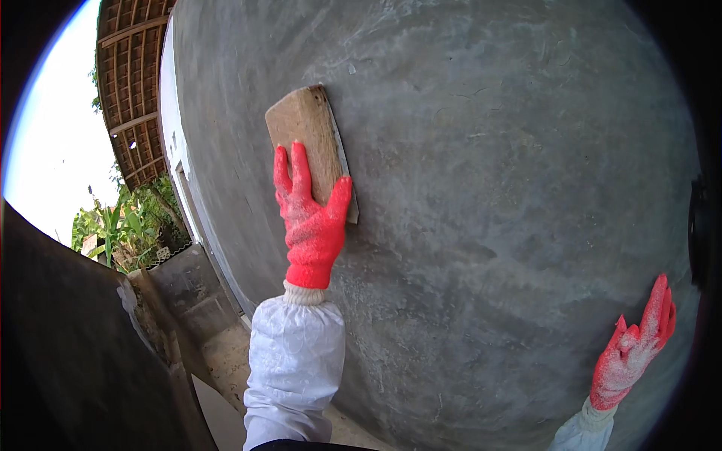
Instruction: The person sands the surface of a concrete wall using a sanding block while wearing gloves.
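Note:
My left hand [313,220], in a red-coated glove with pale dust on it, is spread over the lower part of a wooden block [307,121]. Its thumb is at the block's right edge and two fingers lie along the wood. A thin grey sheet [345,160] shows along the block's right side, between wood and wall. The block lies flat against a grey plastered wall [479,186]. Low at the right, my right hand [632,349], in a matching dusty glove, has its fingers extended and holds nothing. It is at the wall; whether it touches is unclear.
A tiled roof underside with wooden battens [135,84] shows at upper left, above green plants [130,225]. A low grey masonry wall [189,287] stands below them. A dark object [699,234] sits at the right rim. Faint cracks and lighter patches mark the plaster.

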Available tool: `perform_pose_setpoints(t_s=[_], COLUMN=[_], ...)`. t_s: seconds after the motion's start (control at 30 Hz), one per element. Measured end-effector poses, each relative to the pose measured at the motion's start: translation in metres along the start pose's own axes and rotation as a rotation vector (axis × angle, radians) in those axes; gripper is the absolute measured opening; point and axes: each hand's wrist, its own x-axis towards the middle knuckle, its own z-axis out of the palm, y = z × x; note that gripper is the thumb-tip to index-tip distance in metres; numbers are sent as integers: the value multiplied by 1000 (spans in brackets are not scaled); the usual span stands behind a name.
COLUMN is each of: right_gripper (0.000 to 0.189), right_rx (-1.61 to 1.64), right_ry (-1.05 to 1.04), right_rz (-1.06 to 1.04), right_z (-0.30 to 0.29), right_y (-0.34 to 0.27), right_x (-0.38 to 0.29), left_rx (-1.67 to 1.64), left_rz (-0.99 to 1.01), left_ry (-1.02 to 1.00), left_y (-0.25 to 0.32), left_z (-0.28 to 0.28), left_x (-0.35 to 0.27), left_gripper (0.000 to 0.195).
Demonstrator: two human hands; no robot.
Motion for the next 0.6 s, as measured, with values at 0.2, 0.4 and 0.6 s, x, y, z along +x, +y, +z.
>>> perform_pose_setpoints(t_s=[0.2,0.4,0.6], right_gripper=[67,38,42], right_rx=[0,-266,-283], right_ry=[11,33,39], right_rz=[33,-140,-127], right_z=[5,-8,-5], right_y=[-3,1,5], right_x=[0,4,1], left_rx=[54,52,41], left_rz=[8,-14,86], left_ry=[-227,-88,-144], left_y=[-47,-22,-34], left_z=[-48,-18,-26], left_x=[-265,-54,-192], left_gripper=[103,85,95])
